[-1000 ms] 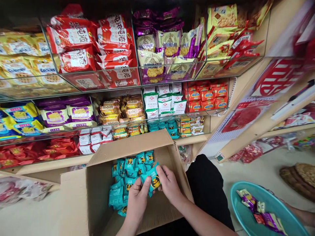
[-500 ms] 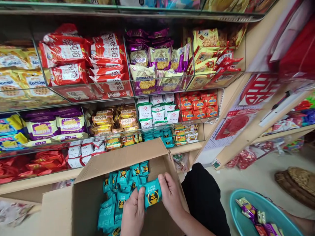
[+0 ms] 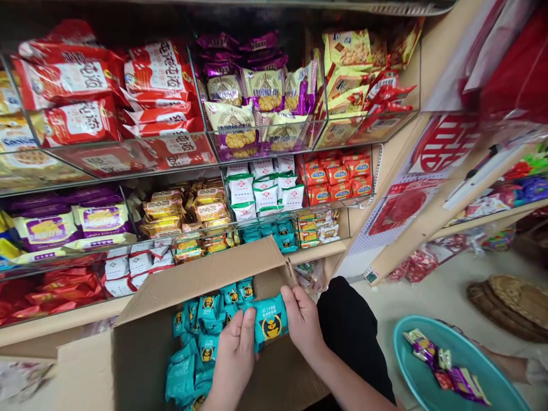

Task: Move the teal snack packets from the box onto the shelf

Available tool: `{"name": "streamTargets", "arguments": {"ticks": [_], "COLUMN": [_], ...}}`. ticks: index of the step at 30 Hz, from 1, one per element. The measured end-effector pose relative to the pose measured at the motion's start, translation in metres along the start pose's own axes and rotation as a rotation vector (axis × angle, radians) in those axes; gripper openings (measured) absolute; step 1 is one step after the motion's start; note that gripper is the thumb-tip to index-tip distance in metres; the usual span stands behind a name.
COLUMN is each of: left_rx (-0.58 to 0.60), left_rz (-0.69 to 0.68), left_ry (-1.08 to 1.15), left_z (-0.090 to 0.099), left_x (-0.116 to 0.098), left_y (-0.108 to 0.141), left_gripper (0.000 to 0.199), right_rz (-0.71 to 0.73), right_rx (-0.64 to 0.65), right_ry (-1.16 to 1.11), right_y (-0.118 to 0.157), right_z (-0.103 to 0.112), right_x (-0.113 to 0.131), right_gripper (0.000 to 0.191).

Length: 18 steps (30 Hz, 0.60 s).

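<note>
Between my two hands, over an open box, I hold a teal snack packet [image 3: 270,323] with a black and yellow emblem facing up. My left hand [image 3: 233,357] pinches its left end between thumb and fingers. At the opposite end, my right hand [image 3: 303,322] grips the corner the same way. Below lies the cardboard box [image 3: 141,359], its flaps raised. Several more teal packets [image 3: 188,365] with the same emblem fill its left and middle part. My wrists hide some of the box's inside.
Behind the box, shelves with clear dividers hold red bags [image 3: 81,123], purple biscuit packs [image 3: 235,125], white-green packets [image 3: 265,197] and small red packets [image 3: 340,174]. A teal basin [image 3: 432,325] with several packets stands on the floor at right, near a woven brown object [image 3: 509,308]. A black-clothed knee [image 3: 349,331] borders the box.
The view has shifted slightly, so the shelves appear further left and higher. Both hands still grip the same packet, which now sits slightly further right and higher in view.
</note>
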<state>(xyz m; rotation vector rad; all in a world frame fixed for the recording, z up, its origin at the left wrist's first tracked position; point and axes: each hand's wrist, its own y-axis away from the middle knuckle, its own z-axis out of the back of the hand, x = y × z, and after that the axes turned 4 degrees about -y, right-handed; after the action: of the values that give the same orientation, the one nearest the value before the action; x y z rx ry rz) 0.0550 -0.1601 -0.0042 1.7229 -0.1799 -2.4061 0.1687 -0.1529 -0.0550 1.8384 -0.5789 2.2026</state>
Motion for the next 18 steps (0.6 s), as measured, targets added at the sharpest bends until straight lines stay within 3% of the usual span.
{"name": "streamTargets", "arguments": {"ticks": [4,6,8,9,12,15,18], "left_rx": [0.018,0.04,0.078,0.101,0.206,0.27,0.058], "left_rz": [-0.057,-0.111,-0.158,-0.18,-0.244,-0.409,-0.587], "left_ry": [-0.007,-0.046,-0.088,-0.108,-0.2,-0.421,-0.784], "left_z": [0.001,0.003,0.003,0.002,0.002,0.014,0.038], "left_x": [-0.005,-0.003,-0.001,-0.001,-0.006,-0.017,-0.025], "left_y": [-0.007,-0.014,-0.019,-0.02,-0.024,-0.041,-0.077], "left_gripper": [0.044,0.044,0.043,0.043,0.04,0.041,0.043], "right_rz": [0.038,0.21,0.454,0.563,0.719,0.702,0.58], "right_rx": [0.021,0.083,0.213,0.289,0.433,0.333,0.096], "right_ry": [-0.027,0.036,0.186,0.279,0.483,0.568,0.664], "right_y": [-0.003,-0.004,-0.006,-0.008,-0.017,-0.037,-0.07], "right_z": [0.015,0.028,0.041,0.047,0.062,0.073,0.08], "right_x": [0.006,0.013,0.021,0.025,0.033,0.029,0.01], "right_gripper": [0.029,0.027,0.049,0.052,0.033,0.031,0.038]}}
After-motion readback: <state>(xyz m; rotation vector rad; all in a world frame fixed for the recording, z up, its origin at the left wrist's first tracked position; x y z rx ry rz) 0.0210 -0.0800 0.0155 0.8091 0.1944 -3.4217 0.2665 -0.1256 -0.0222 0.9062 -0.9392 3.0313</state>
